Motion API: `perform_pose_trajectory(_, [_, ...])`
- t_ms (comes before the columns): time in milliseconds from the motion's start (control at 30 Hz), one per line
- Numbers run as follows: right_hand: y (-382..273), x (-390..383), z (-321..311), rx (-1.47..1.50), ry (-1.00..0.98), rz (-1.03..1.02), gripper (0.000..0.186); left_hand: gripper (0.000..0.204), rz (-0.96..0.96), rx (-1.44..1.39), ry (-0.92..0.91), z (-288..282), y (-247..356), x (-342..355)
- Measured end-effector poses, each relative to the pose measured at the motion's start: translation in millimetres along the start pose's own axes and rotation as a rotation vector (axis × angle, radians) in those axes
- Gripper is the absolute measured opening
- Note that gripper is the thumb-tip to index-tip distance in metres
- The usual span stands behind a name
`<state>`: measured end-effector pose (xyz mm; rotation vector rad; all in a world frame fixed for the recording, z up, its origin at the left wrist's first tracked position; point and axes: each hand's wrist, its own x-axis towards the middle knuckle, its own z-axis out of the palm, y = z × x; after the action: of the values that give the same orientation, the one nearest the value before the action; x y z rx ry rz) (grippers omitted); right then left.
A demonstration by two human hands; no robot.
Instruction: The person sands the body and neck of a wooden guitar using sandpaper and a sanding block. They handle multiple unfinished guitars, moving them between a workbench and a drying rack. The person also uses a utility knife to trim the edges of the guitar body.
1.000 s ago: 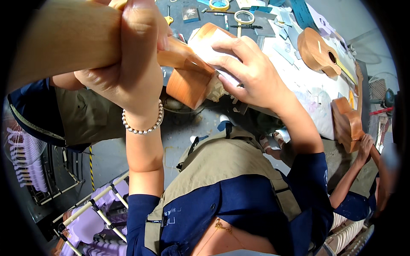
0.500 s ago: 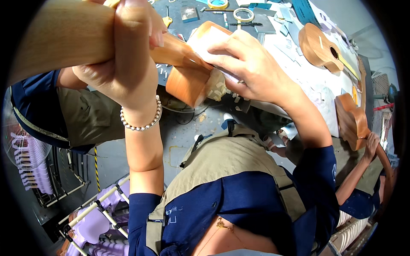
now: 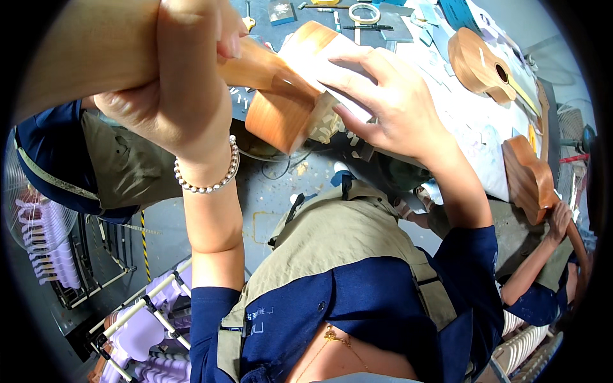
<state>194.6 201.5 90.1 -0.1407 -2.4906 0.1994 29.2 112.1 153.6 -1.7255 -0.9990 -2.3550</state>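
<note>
The upper edge crops the left hand [image 3: 185, 83] and the smooth pale-brown wooden neck [image 3: 89, 57]. The right hand [image 3: 393, 102] partly covers a flat white piece [image 3: 356, 106]; its material cannot be determined. The yellow ring-shaped tape roll [image 3: 324, 2] is likewise cropped.

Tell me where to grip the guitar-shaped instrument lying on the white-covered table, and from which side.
Probably by its neck, coming from the right. The guitar-shaped instrument lies with its sound hole facing up; the slim neck runs from the broad body toward the right, near side.
</note>
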Motion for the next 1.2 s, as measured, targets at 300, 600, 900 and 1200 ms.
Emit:
perform_pose_trajectory(300, [2.5,9.7,5.1,0.013,-0.033,-0.078,0.047,0.034,0.012,0.016,-0.036,-5.1,-5.5,-1.0])
perform_pose_trajectory(600, [4.4,24.7,8.0,-0.124,-0.088,-0.085,0.035,0.039,-0.032,-0.271,-0.153,-5.2,-5.2,3.1])
perform_pose_trajectory(900, [-0.7,18.7,6.1,-0.119,0.004,-0.096,0.034,0.048,-0.072,0.096,-0.117,-0.9,1.7,1.0])
perform_pose_trajectory(1200, [3.8,-18.1,-38.0,0.091,-0.043,0.033,0.029,0.051,-0.125,-0.117,-0.141,-29.4,-17.5,10.7])
